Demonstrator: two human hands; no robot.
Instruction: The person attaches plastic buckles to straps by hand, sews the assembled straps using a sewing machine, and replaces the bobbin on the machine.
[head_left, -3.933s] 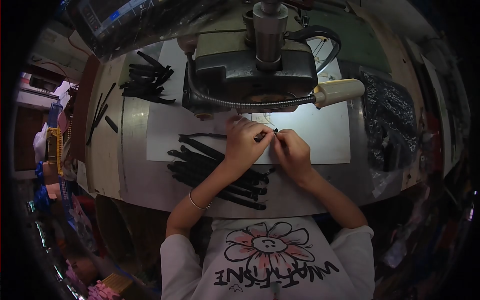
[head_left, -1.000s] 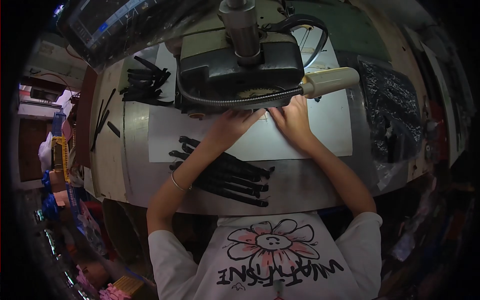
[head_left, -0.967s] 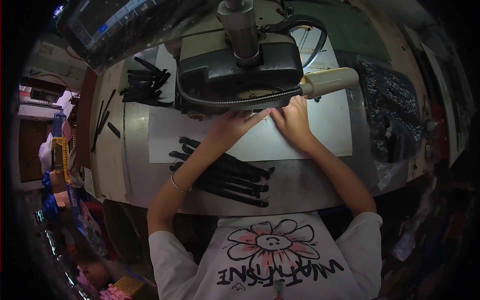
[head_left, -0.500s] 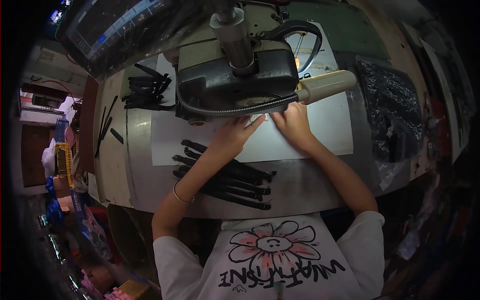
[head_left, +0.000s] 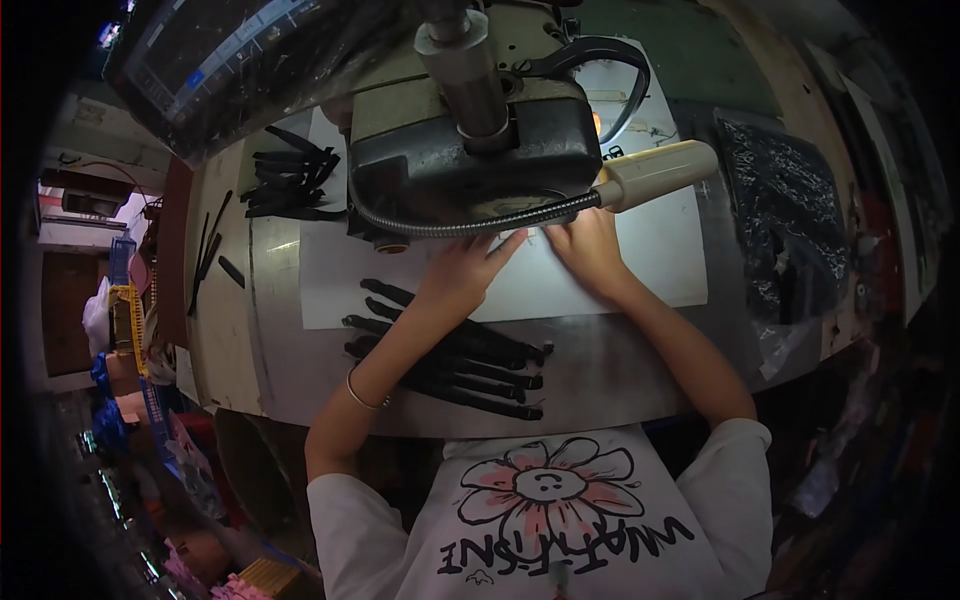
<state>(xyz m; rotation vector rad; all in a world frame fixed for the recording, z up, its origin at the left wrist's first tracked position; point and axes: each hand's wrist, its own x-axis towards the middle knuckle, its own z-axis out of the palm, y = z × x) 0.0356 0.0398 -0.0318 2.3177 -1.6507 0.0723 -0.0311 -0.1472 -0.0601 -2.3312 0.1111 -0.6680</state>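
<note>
your left hand (head_left: 458,275) and right hand (head_left: 590,248) meet the machine head (head_left: 475,165), grip hidden, so i cannot tell it; black strips (head_left: 490,378) lie near, left of centre, by your shirt's (head_left: 420,535) upside-down, unclear lettering (head_left: 645,540).

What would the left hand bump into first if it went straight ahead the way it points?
For the left hand, the dark machine head lies first in line, though depth is unclear: the hand may pass underneath it.
</note>
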